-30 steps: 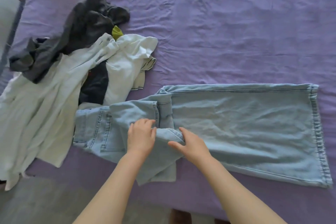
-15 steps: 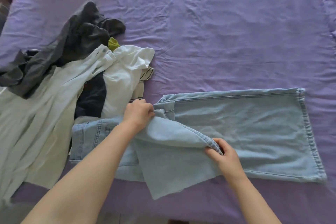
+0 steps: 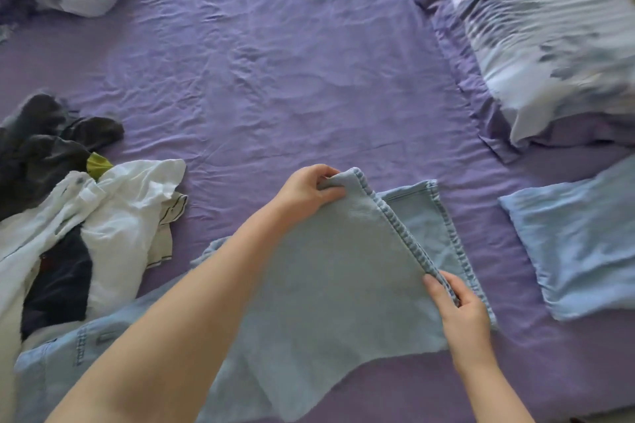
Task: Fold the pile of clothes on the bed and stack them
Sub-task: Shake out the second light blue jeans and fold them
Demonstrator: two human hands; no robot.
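L hand: grips jeans hem corner, frame centre
R hand: pinches same hem, lower right
Jeans: centre-bottom, on purple bed sheet
Clothes pile: left edge

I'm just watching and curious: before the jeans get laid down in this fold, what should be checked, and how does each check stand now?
1. Left hand grips the jeans at the far corner: ok.
2. Right hand pinches the near end of that seam edge: ok.
3. Lifted edge lined up with the hem below: not ok, it sits short of it.
4. Purple sheet beyond is free: ok.
5. Layers underneath lie flat: cannot tell.
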